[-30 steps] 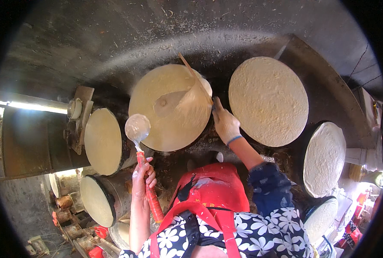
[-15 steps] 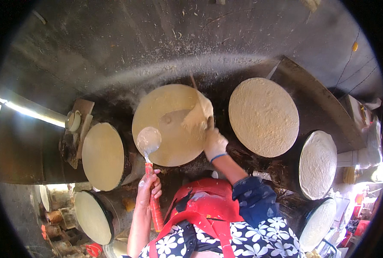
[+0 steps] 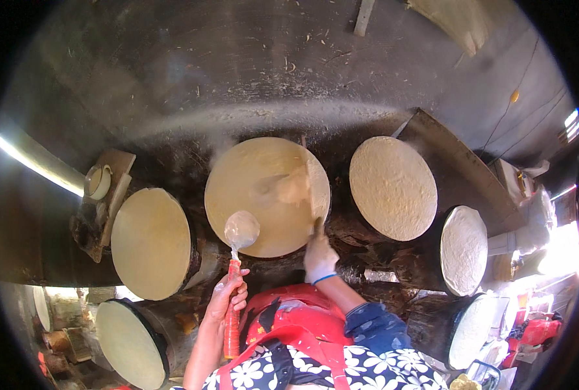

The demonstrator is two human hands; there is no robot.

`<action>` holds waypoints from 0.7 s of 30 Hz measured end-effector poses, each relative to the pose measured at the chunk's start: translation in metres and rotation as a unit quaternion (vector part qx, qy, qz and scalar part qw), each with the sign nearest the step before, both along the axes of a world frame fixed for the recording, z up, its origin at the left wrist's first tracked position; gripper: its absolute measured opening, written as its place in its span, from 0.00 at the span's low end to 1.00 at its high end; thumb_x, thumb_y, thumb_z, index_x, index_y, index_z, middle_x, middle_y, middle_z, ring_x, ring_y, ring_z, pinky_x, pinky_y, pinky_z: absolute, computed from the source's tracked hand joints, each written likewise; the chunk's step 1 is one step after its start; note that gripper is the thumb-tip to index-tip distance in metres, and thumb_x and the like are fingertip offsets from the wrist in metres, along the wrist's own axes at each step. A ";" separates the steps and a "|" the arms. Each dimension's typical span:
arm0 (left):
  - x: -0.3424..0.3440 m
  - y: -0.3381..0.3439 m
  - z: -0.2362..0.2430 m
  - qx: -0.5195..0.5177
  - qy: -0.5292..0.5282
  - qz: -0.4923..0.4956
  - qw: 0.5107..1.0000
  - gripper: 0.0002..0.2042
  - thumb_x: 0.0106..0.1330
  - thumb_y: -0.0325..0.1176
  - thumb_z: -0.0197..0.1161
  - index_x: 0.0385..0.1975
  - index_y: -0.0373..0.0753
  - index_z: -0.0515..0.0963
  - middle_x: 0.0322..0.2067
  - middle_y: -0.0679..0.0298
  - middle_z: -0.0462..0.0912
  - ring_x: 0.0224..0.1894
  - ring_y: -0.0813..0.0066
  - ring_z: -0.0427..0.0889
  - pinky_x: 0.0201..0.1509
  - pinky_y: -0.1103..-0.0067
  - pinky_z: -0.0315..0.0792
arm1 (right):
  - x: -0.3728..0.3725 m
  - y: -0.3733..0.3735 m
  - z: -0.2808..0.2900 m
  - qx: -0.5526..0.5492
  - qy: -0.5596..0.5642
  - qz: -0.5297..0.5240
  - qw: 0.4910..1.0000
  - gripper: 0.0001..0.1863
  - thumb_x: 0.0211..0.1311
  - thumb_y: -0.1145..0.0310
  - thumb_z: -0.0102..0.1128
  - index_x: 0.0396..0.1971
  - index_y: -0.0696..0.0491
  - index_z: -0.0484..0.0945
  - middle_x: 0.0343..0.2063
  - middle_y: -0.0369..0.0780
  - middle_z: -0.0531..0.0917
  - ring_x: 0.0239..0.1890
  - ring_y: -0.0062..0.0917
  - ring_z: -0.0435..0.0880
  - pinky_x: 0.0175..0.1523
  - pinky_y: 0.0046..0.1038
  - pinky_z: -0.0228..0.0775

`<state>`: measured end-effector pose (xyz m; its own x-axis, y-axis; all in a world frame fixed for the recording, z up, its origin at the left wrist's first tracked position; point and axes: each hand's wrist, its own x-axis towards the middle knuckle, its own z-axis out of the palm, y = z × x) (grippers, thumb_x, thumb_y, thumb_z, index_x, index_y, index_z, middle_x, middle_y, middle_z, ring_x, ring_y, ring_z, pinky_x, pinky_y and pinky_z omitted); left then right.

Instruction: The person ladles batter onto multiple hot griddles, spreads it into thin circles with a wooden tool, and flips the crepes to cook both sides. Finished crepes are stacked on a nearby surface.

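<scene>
My left hand (image 3: 226, 296) is closed round the red-wrapped handle of a ladle (image 3: 242, 229). Its batter-coated bowl is over the near edge of the middle round griddle (image 3: 237, 175). Pale batter covers that griddle, with a thicker wet patch (image 3: 293, 187) right of its centre. On the right, my right hand (image 3: 320, 258), pale-covered with a blue band at the wrist, grips the short handle of a batter spreader (image 3: 317, 185). The spreader's long, thin blade lies along the griddle's right side, pointing away from me. Motion blurs the hand slightly.
More batter-covered griddles surround me: one right of centre (image 3: 393, 188), one farther right (image 3: 463, 250), one at left (image 3: 151, 244), and others nearer on both sides. A small bowl (image 3: 98, 182) sits on a board at far left. A dark wall rises behind.
The spreader has swung from a leftward slant to nearly straight along the griddle's right side, and the wet patch has shrunk. The ladle is still held over the near edge. The view has shifted.
</scene>
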<state>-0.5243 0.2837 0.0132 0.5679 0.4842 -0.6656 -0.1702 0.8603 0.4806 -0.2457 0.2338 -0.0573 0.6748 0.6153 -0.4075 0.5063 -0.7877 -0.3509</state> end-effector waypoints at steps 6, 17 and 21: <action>-0.017 0.008 0.001 -0.042 -0.025 -0.012 0.999 0.20 0.73 0.30 0.63 0.63 0.37 0.71 0.27 0.68 0.68 0.19 0.86 0.62 0.19 0.86 0.59 | -0.048 0.017 -0.003 -0.007 -0.066 0.162 0.985 0.37 0.77 0.56 0.46 0.82 0.40 0.47 0.46 0.52 0.87 0.39 0.48 0.91 0.39 0.55 0.81; -0.021 0.020 -0.002 0.036 0.050 -0.114 0.992 0.29 0.75 0.64 0.58 0.53 0.39 0.73 0.17 0.77 0.60 0.15 0.87 0.56 0.19 0.84 0.49 | -0.056 0.012 0.000 -0.024 -0.076 0.127 0.989 0.36 0.79 0.57 0.46 0.82 0.41 0.46 0.48 0.54 0.85 0.40 0.53 0.90 0.41 0.56 0.80; -0.015 0.026 -0.005 0.031 0.035 -0.115 0.992 0.30 0.74 0.64 0.60 0.53 0.39 0.73 0.18 0.78 0.60 0.16 0.88 0.56 0.19 0.84 0.49 | -0.049 -0.014 0.021 -0.009 -0.069 0.202 0.977 0.36 0.79 0.56 0.47 0.81 0.39 0.47 0.46 0.54 0.85 0.39 0.54 0.89 0.40 0.56 0.80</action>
